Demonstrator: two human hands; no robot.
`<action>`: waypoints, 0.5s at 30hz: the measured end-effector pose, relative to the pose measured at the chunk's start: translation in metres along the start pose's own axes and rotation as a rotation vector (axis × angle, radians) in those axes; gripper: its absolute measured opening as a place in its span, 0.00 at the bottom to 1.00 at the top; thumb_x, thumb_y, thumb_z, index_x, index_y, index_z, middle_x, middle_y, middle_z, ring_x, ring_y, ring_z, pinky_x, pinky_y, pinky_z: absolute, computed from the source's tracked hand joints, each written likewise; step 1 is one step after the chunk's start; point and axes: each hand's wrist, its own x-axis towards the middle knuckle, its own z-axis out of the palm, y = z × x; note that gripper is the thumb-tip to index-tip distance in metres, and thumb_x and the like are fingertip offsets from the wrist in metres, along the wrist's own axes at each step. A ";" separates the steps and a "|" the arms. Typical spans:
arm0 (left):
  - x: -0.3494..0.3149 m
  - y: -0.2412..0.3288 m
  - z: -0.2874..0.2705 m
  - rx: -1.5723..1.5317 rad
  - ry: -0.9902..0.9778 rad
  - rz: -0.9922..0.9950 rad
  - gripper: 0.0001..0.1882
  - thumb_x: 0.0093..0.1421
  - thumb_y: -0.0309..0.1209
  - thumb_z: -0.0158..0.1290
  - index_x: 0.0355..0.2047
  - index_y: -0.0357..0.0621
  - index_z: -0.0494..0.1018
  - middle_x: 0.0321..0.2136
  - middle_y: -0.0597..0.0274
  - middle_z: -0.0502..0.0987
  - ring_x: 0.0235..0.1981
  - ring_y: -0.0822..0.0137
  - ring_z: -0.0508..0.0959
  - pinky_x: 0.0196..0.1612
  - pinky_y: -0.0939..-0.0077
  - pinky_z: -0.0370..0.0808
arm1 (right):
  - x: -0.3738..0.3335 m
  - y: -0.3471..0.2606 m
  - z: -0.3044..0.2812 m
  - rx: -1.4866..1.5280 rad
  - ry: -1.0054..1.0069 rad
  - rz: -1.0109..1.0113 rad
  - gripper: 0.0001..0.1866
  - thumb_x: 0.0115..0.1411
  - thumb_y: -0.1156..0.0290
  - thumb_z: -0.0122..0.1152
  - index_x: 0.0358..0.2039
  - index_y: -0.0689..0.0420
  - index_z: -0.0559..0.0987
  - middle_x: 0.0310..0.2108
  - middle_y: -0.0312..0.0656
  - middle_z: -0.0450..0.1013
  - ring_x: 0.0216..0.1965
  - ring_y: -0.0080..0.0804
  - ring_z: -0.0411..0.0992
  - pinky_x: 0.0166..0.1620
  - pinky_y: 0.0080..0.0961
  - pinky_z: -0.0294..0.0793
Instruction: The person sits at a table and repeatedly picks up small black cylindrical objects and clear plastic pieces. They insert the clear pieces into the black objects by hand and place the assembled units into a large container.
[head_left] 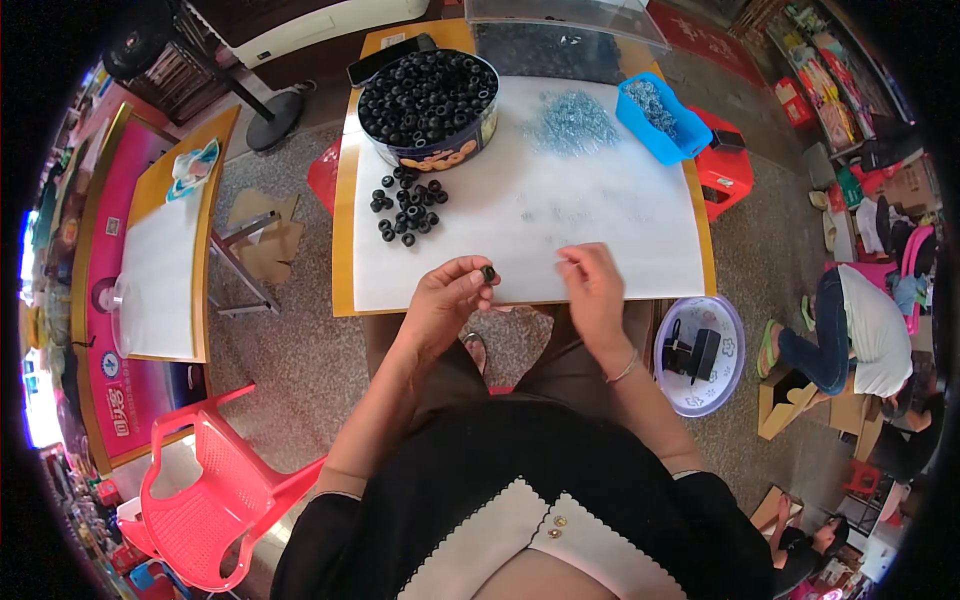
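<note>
White tabletop (650, 250) lies before left fingers (464, 288) pinching a black ring (488, 272).

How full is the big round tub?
Full: black rings are piled up to the rim of the tub, hiding its bottom.

pink chair (200, 500) lower left — black fan (275, 124) upper left — cardboard (284, 242) on speckled floor (320, 370)

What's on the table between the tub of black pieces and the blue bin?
In the head view, a scattered heap of small pale-blue pieces lies between the tub and the blue bin.
</note>
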 end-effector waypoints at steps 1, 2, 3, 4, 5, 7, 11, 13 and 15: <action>0.000 0.001 0.000 -0.007 0.011 0.010 0.11 0.59 0.27 0.52 0.41 0.36 0.70 0.33 0.58 0.75 0.29 0.73 0.74 0.32 0.81 0.72 | 0.003 0.012 -0.007 -0.053 0.029 0.009 0.07 0.52 0.78 0.57 0.34 0.61 0.75 0.32 0.44 0.69 0.30 0.35 0.71 0.33 0.27 0.70; 0.001 0.001 0.001 -0.007 0.014 0.005 0.11 0.59 0.26 0.52 0.41 0.36 0.70 0.33 0.57 0.75 0.29 0.74 0.73 0.32 0.82 0.72 | 0.007 0.020 -0.010 -0.106 0.057 0.018 0.07 0.52 0.77 0.58 0.34 0.61 0.75 0.31 0.44 0.69 0.31 0.36 0.70 0.33 0.27 0.70; 0.002 0.001 0.002 -0.007 0.014 0.002 0.11 0.59 0.26 0.52 0.42 0.36 0.70 0.34 0.57 0.75 0.29 0.74 0.73 0.32 0.82 0.72 | 0.009 0.023 -0.009 -0.105 0.056 0.011 0.07 0.52 0.77 0.58 0.33 0.61 0.75 0.31 0.44 0.70 0.31 0.36 0.70 0.33 0.27 0.70; 0.003 0.001 0.004 -0.007 0.014 -0.001 0.11 0.59 0.26 0.51 0.42 0.36 0.70 0.34 0.57 0.75 0.29 0.74 0.73 0.32 0.82 0.72 | 0.012 0.025 -0.009 -0.103 0.055 0.003 0.07 0.51 0.77 0.58 0.33 0.61 0.76 0.31 0.43 0.70 0.31 0.36 0.70 0.34 0.27 0.70; 0.004 0.000 0.005 -0.013 0.010 -0.009 0.11 0.60 0.26 0.51 0.42 0.36 0.69 0.34 0.57 0.75 0.29 0.74 0.73 0.33 0.82 0.72 | 0.013 0.026 -0.008 -0.102 0.054 -0.005 0.07 0.51 0.77 0.58 0.33 0.61 0.76 0.30 0.43 0.70 0.31 0.36 0.70 0.34 0.27 0.70; 0.006 0.000 0.007 -0.023 0.006 -0.021 0.12 0.60 0.26 0.51 0.43 0.35 0.69 0.35 0.57 0.75 0.29 0.74 0.73 0.33 0.82 0.72 | 0.016 0.029 -0.004 -0.173 0.048 -0.048 0.07 0.51 0.77 0.58 0.32 0.60 0.76 0.31 0.42 0.70 0.30 0.36 0.70 0.34 0.27 0.70; 0.008 -0.001 0.010 -0.016 0.034 -0.037 0.13 0.60 0.26 0.51 0.44 0.35 0.68 0.35 0.57 0.75 0.30 0.74 0.73 0.34 0.82 0.72 | 0.020 0.028 0.000 -0.275 0.050 -0.123 0.06 0.51 0.76 0.59 0.31 0.60 0.76 0.30 0.41 0.70 0.29 0.35 0.70 0.33 0.27 0.70; 0.011 -0.002 0.009 -0.028 0.030 -0.036 0.13 0.60 0.26 0.51 0.44 0.35 0.68 0.35 0.57 0.75 0.30 0.73 0.73 0.34 0.82 0.72 | 0.021 0.022 -0.001 -0.112 0.013 -0.020 0.05 0.51 0.76 0.59 0.31 0.60 0.76 0.29 0.41 0.70 0.29 0.35 0.70 0.33 0.27 0.69; 0.013 -0.003 0.014 -0.041 0.035 -0.051 0.12 0.60 0.25 0.50 0.44 0.34 0.68 0.35 0.57 0.74 0.30 0.74 0.73 0.35 0.82 0.72 | 0.022 0.006 -0.004 -0.001 -0.039 0.059 0.05 0.52 0.75 0.59 0.30 0.60 0.76 0.28 0.41 0.71 0.28 0.35 0.70 0.33 0.27 0.69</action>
